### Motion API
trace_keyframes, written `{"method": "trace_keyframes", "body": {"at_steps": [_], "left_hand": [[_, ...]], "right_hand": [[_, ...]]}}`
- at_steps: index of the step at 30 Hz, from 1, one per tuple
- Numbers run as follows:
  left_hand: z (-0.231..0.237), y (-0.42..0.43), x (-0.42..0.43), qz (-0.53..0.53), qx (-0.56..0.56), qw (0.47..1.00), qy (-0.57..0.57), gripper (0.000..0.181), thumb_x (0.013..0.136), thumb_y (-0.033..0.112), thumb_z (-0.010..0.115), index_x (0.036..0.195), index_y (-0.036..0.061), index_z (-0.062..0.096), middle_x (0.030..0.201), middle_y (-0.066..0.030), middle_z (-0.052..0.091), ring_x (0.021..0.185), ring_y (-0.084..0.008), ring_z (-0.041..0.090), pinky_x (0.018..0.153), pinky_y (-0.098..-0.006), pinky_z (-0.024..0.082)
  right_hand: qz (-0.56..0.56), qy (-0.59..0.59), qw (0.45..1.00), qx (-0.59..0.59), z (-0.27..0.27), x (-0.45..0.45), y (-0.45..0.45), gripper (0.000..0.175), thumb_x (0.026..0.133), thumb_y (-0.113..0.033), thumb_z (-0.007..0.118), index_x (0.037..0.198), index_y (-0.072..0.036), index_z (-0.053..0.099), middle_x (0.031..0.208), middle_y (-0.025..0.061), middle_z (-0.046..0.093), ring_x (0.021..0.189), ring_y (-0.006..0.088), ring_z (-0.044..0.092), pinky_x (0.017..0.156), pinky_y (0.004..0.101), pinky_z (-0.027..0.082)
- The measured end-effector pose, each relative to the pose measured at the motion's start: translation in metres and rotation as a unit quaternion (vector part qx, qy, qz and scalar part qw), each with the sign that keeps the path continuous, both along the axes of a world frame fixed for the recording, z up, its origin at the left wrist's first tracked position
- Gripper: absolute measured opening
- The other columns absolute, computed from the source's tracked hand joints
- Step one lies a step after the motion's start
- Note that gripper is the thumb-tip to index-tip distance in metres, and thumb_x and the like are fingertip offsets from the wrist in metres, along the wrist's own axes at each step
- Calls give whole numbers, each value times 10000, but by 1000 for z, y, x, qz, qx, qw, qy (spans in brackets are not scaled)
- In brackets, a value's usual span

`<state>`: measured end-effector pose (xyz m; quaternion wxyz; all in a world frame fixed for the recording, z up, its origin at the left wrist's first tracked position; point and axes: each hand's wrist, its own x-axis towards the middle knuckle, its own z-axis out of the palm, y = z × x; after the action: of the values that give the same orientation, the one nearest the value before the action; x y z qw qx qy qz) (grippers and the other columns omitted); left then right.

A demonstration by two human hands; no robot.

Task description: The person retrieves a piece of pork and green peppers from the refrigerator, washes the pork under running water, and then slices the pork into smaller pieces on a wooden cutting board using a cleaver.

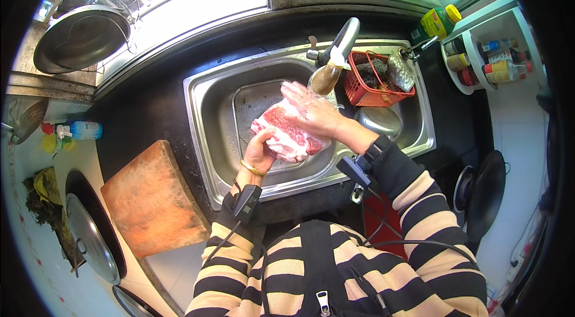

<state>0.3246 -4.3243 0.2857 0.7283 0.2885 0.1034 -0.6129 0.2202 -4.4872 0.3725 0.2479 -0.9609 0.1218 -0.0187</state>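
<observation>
A slab of raw meat, marbled red and white, is held over the large basin of a stainless steel sink. My left hand, with a gold bracelet at the wrist, grips its lower left edge, thumb on top. My right hand lies flat across the meat's upper right side, fingers extended. Just above those fingers is the faucet, with a cloth-like cover tied on its spout; water appears to run onto the hand. Below the meat, a mesh rack or basket sits in the basin.
A red plastic basket with scourers and a metal bowl occupy the small right basin. A wooden cutting board lies at the left. A yellow-capped bottle and a corner shelf stand at the right; a wok is at upper left.
</observation>
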Motion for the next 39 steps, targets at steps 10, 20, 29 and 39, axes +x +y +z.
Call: {"method": "trace_keyframes", "body": {"at_steps": [10,20,29,39], "left_hand": [[-11,20,30,68,-40,997,19,484,766,100,592,1229,30,470,1144,-122,589,1071,-302,561,966,-483,437],[5,2,0,-5,-9,1000,14,422,782,90,592,1193,36,509,1096,-91,617,1023,-246,585,935,-426,456],[1,-14,-11,-13,-6,1000,1,344,778,59,612,1116,48,550,1031,-84,627,985,-261,597,896,-446,480],[-15,-29,-32,6,-26,1000,-16,433,739,-9,594,1164,33,521,1087,-99,605,1023,-262,580,921,-439,465]], "right_hand": [[86,174,981,12,7,-82,-4,322,840,-313,585,1097,-120,609,1113,74,613,983,259,603,828,391,496],[44,-10,999,-3,-19,10,-17,529,902,-375,488,1322,-57,450,1391,142,409,1310,282,356,1092,378,263],[-203,-93,859,461,29,41,-106,853,816,-406,669,1396,61,254,1427,267,292,1297,329,367,1071,383,281],[-191,-1,868,459,20,38,-120,1101,769,-465,698,1435,34,-22,1480,263,146,1351,295,274,1074,371,286]]}}
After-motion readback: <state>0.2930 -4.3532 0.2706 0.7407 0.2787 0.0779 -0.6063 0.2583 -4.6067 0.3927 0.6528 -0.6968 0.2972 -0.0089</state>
